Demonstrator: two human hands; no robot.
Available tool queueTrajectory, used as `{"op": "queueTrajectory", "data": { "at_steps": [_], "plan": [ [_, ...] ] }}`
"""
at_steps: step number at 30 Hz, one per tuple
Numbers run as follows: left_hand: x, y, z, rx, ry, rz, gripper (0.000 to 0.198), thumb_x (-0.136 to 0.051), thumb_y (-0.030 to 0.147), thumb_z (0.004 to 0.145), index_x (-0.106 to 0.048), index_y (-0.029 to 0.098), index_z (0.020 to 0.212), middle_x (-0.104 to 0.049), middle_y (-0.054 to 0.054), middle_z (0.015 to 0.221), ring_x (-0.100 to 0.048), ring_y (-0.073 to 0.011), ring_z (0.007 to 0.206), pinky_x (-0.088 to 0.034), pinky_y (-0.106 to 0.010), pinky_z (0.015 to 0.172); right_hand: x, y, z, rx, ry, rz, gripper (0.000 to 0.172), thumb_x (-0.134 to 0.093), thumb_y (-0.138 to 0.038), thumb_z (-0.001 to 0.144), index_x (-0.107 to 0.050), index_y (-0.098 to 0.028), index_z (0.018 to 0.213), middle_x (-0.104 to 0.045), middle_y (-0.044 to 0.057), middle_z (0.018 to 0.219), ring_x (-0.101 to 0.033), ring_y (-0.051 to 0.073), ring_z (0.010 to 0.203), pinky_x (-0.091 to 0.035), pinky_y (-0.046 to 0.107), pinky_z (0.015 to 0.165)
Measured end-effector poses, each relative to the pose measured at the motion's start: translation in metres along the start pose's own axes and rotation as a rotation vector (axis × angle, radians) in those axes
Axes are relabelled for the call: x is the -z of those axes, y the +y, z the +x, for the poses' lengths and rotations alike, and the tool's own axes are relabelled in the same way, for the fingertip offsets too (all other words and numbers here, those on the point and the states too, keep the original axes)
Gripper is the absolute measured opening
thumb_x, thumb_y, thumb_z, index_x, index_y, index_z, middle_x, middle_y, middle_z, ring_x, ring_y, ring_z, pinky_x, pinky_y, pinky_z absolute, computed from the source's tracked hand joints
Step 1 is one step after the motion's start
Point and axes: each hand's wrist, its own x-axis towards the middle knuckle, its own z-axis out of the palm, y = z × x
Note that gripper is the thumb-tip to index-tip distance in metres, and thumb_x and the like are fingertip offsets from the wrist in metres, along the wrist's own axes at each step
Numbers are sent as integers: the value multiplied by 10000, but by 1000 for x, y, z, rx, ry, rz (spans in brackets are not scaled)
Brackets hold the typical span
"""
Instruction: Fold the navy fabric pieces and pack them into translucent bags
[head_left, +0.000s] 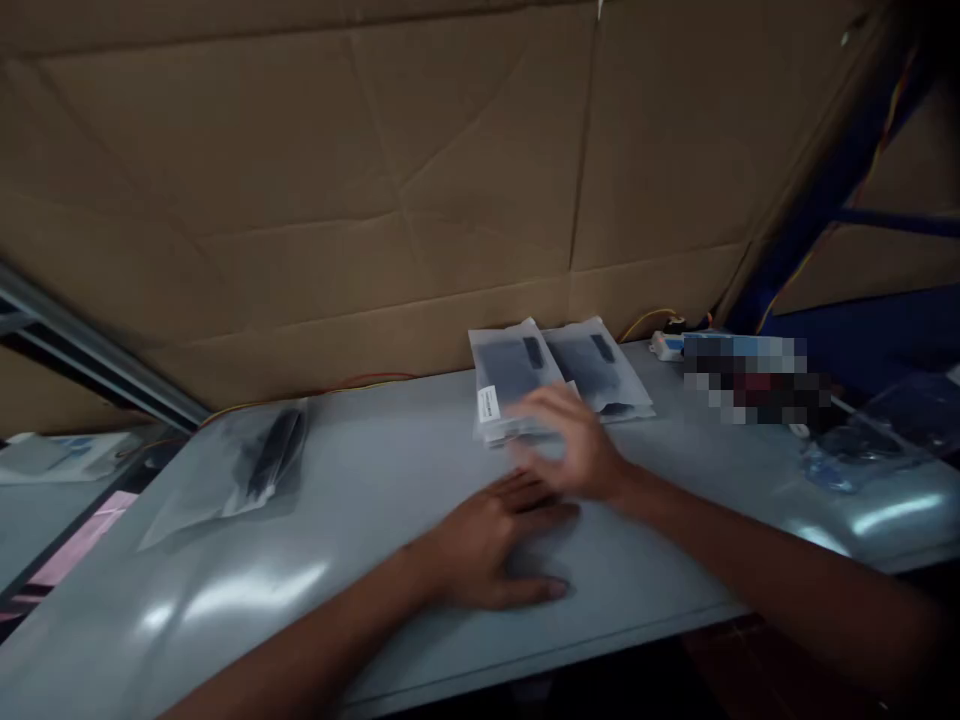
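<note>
- head view: a grey table point(375, 480) stands before a cardboard wall point(300, 180).
- the left hand point(499, 545) lies low over the table, palm down, fingers and thumb spread, with nothing visible in its grip.
- the right hand point(574, 445), blurred, is above it, thumb apart from the fingers. the two hands overlap in the view; whether they touch cannot be told.
- the right fingers cover the near corner of the labelled stack point(504, 365); contact there cannot be told either.
- that stack is of frosted, see-through packets at the back of the table, near the wall. its top packet holds something flat and dark, and bears a white label point(489, 404) at its near left corner.
- just beside it on the right is the second stack point(592, 375), also frosted, also with dark contents.
- well apart, at the table's left, a clear bag point(195, 495) lies flat; long dark pieces point(274, 455) are in its right part.
- at the far right lies crumpled clear plastic point(892, 420), contents unclear.
</note>
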Motion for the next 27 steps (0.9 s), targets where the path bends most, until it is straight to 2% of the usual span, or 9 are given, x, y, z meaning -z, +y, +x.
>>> {"op": "queueTrajectory", "data": {
  "at_steps": [3,8,13,15,17,19,21,24,27],
  "plan": [
    [3,4,1,-9,14,46,831,-793,588,911,-524,240,1616,-386,-151,1742,-393,-371,1611,-301,-591,1340,6,28,19,-379,307,-273,438,-692,-574,938,-720,-196,1156,-713,137,1099,-679,308,1027,-534,464,941],
    [1,2,0,-6,-1,83,833,-779,593,917,-517,235,1621,-372,-150,1745,-389,-359,1614,-285,-587,1348,3,44,28,-578,218,-185,493,-788,-686,806,-674,-221,926,-717,68,862,-665,252,797,-500,360,716],
    [-3,3,0,-90,73,165,760,-756,566,934,-567,191,1567,-527,-174,1652,-503,-351,1545,-382,-563,1309,8,32,33,-585,241,188,456,-614,-701,926,-583,-246,949,-585,-36,621,-546,163,505,-401,287,486],
    [1,6,-4,-171,271,256,591,-729,436,968,-620,199,1498,-681,-145,1500,-587,-324,1470,-441,-552,1269,19,16,31,-580,218,309,450,-556,-708,968,-551,-261,1017,-575,-60,594,-545,165,442,-396,280,431],
    [12,10,-10,-198,606,366,415,-694,295,977,-680,230,1386,-764,-102,1357,-644,-305,1393,-478,-554,1223,32,-10,19,-563,207,467,421,-608,-677,976,-547,-269,1060,-599,-62,612,-590,171,470,-441,279,441],
    [29,11,-16,-107,965,396,273,-686,270,975,-719,238,1244,-786,-86,1275,-681,-299,1303,-497,-549,1178,40,-40,-5,-573,163,608,387,-674,-626,979,-578,-265,1078,-637,-48,663,-623,161,538,-502,280,507],
    [45,5,-21,102,1133,264,193,-648,346,1012,-726,222,1138,-789,-90,1204,-706,-280,1189,-529,-501,1105,39,-71,-37,-655,71,712,374,-685,-599,997,-613,-251,1113,-692,-17,769,-663,157,638,-546,282,591],
    [56,-10,-22,332,934,-1,331,-579,478,1059,-747,193,1074,-800,-94,1107,-729,-253,1030,-576,-384,907,24,-106,-83,-792,-99,877,454,-659,-598,1025,-603,-237,1296,-756,31,980,-731,176,807,-605,304,726],
    [46,-19,-17,320,654,-107,385,-572,515,1065,-786,195,1082,-818,-75,1092,-739,-242,979,-558,-314,782,9,-123,-106,-900,-250,1002,535,-612,-612,1042,-542,-225,1405,-762,28,956,-752,179,736,-640,337,738]
  ]
}}
